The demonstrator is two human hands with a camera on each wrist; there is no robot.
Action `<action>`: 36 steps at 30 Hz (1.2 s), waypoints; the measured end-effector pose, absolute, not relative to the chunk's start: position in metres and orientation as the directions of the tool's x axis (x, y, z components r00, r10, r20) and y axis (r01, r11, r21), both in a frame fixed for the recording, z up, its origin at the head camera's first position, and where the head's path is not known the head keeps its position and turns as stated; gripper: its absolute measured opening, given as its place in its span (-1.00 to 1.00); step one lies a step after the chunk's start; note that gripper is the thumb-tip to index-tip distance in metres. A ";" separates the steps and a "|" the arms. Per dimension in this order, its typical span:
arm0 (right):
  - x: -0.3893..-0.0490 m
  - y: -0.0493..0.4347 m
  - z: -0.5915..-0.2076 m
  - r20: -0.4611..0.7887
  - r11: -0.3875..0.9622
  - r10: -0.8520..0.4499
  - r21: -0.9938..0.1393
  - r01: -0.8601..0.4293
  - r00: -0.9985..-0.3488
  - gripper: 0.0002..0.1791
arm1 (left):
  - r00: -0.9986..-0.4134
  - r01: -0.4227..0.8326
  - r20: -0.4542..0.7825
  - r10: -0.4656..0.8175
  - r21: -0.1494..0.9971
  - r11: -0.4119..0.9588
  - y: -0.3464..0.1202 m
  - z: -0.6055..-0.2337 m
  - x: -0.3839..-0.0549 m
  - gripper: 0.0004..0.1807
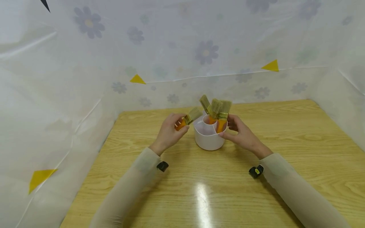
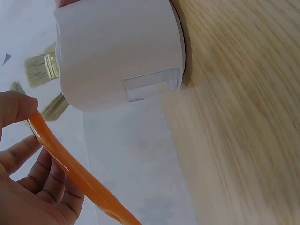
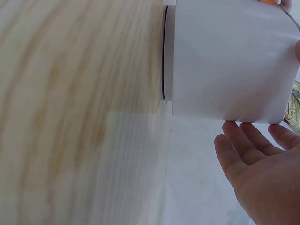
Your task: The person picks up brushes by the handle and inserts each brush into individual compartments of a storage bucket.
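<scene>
My left hand pinches a paintbrush between thumb and fingers, just left of the white holder. Its orange handle slants down past the palm in the left wrist view, bristles toward the holder. Three other paintbrushes stand bristles up in the holder's right and rear compartments, while bare floor shows in the front left one. With the thumb at the front rim and fingertips against the side wall, my right hand holds the holder. In the right wrist view those fingers press on its smooth wall.
The holder stands on a wood-grain table. Behind and at the sides hangs pale flowered plastic sheeting with yellow triangles. A clear tab sits low on the holder's wall. Each sleeve cuff carries a small black device.
</scene>
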State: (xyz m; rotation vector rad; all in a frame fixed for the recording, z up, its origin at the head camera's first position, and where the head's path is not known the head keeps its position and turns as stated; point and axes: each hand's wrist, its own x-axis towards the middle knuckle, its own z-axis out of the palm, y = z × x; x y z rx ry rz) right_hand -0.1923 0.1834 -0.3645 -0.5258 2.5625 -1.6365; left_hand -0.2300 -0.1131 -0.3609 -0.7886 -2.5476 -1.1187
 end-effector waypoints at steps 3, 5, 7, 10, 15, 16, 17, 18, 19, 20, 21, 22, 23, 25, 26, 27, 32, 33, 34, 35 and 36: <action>-0.193 0.184 -0.366 0.139 0.377 -0.312 -0.890 -0.257 -0.940 -0.17 | -0.819 0.574 0.431 0.378 0.604 0.553 -0.111 -0.359 -0.229 -0.56; -0.194 0.184 -0.367 0.141 0.377 -0.315 -0.889 -0.260 -0.939 -0.17 | -0.821 0.570 0.428 0.377 0.605 0.556 -0.110 -0.358 -0.228 -0.56; -0.194 0.185 -0.367 0.141 0.376 -0.317 -0.889 -0.261 -0.938 -0.17 | -0.822 0.570 0.427 0.377 0.607 0.554 -0.108 -0.356 -0.228 -0.55; -0.194 0.184 -0.368 0.141 0.375 -0.319 -0.889 -0.261 -0.937 -0.16 | -0.822 0.569 0.422 0.381 0.606 0.556 -0.105 -0.355 -0.228 -0.55; -0.195 0.184 -0.368 0.141 0.375 -0.317 -0.889 -0.260 -0.938 -0.16 | -0.815 0.579 0.428 0.390 0.605 0.546 -0.101 -0.354 -0.228 -0.55; -0.195 0.184 -0.368 0.141 0.376 -0.316 -0.889 -0.260 -0.938 -0.16 | -0.812 0.583 0.432 0.392 0.605 0.542 -0.100 -0.353 -0.229 -0.55; -0.195 0.184 -0.368 0.141 0.376 -0.316 -0.889 -0.261 -0.938 -0.16 | -0.810 0.587 0.435 0.394 0.604 0.539 -0.099 -0.353 -0.229 -0.55; -0.195 0.184 -0.368 0.141 0.377 -0.315 -0.889 -0.260 -0.938 -0.16 | -0.807 0.591 0.437 0.398 0.603 0.536 -0.098 -0.353 -0.229 -0.55; -0.195 0.184 -0.367 0.140 0.376 -0.315 -0.890 -0.259 -0.939 -0.16 | -0.804 0.594 0.440 0.400 0.602 0.533 -0.097 -0.353 -0.229 -0.55; -0.195 0.183 -0.367 0.140 0.376 -0.315 -0.890 -0.259 -0.939 -0.16 | -0.801 0.598 0.442 0.403 0.599 0.532 -0.096 -0.353 -0.229 -0.55; -0.195 0.183 -0.367 0.141 0.376 -0.315 -0.890 -0.259 -0.939 -0.16 | -0.799 0.601 0.444 0.405 0.596 0.532 -0.095 -0.353 -0.229 -0.55; -0.194 0.183 -0.367 0.141 0.376 -0.315 -0.890 -0.259 -0.938 -0.16 | -0.798 0.603 0.445 0.406 0.594 0.533 -0.094 -0.353 -0.229 -0.55; -0.194 0.184 -0.367 0.140 0.374 -0.316 -0.890 -0.259 -0.938 -0.16 | -0.796 0.605 0.447 0.407 0.593 0.532 -0.093 -0.353 -0.229 -0.55; -0.194 0.184 -0.366 0.139 0.371 -0.319 -0.892 -0.259 -0.937 -0.17 | -0.794 0.608 0.449 0.410 0.591 0.530 -0.091 -0.352 -0.229 -0.55; -0.194 0.184 -0.366 0.141 0.370 -0.321 -0.892 -0.261 -0.937 -0.17 | -0.792 0.611 0.451 0.412 0.589 0.529 -0.089 -0.352 -0.229 -0.55; -0.194 0.184 -0.366 0.141 0.369 -0.321 -0.892 -0.261 -0.937 -0.17 | -0.790 0.613 0.452 0.415 0.587 0.528 -0.088 -0.351 -0.229 -0.55; -0.194 0.184 -0.366 0.144 0.365 -0.313 -0.894 -0.259 -0.939 -0.18 | -0.781 0.624 0.448 0.434 0.583 0.521 -0.080 -0.348 -0.229 -0.56; -0.194 0.184 -0.366 0.143 0.366 -0.311 -0.895 -0.257 -0.940 -0.18 | -0.779 0.626 0.449 0.437 0.582 0.519 -0.078 -0.347 -0.229 -0.56; -0.193 0.185 -0.366 0.142 0.366 -0.308 -0.895 -0.255 -0.941 -0.18 | -0.778 0.628 0.450 0.440 0.582 0.516 -0.077 -0.346 -0.229 -0.56; -0.193 0.185 -0.366 0.143 0.367 -0.307 -0.894 -0.256 -0.941 -0.18 | -0.776 0.631 0.452 0.441 0.581 0.514 -0.076 -0.345 -0.229 -0.56; -0.193 0.185 -0.366 0.142 0.368 -0.306 -0.894 -0.255 -0.941 -0.18 | -0.773 0.634 0.455 0.442 0.580 0.512 -0.074 -0.344 -0.229 -0.57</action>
